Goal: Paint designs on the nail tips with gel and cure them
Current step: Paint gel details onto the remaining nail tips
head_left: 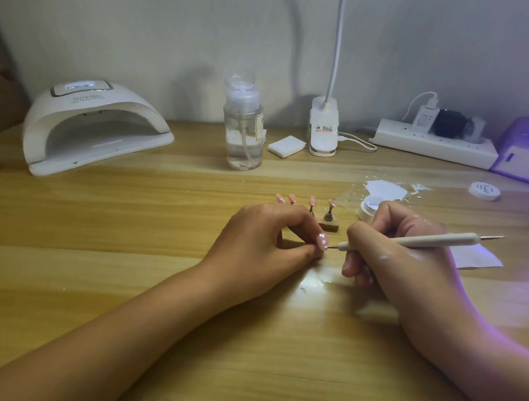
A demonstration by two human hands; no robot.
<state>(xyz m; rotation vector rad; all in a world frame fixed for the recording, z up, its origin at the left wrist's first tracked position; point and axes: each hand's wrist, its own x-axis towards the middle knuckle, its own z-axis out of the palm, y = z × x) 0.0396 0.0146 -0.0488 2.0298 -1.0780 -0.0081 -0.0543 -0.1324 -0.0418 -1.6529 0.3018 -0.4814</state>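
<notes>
My left hand (259, 234) pinches a pink nail tip (415, 235) with white dots at the middle of the wooden table. My right hand (393, 248) grips a white dotting pen (414, 242), whose fine point touches the held tip. Behind my left hand, several pink nail tips (312, 201) stand on small pegs in a wooden holder (329, 225). An open white gel pot (369, 208) sits just behind my right hand. The white curing lamp (94, 127) stands at the back left with its display lit.
A clear pump bottle (244, 130), a white pad stack (286, 145) and a desk lamp base (324, 128) line the back. A power strip (433, 142) lies back right. White spill (386, 189), a pot lid (484, 190) and a paper scrap (474, 257) lie right.
</notes>
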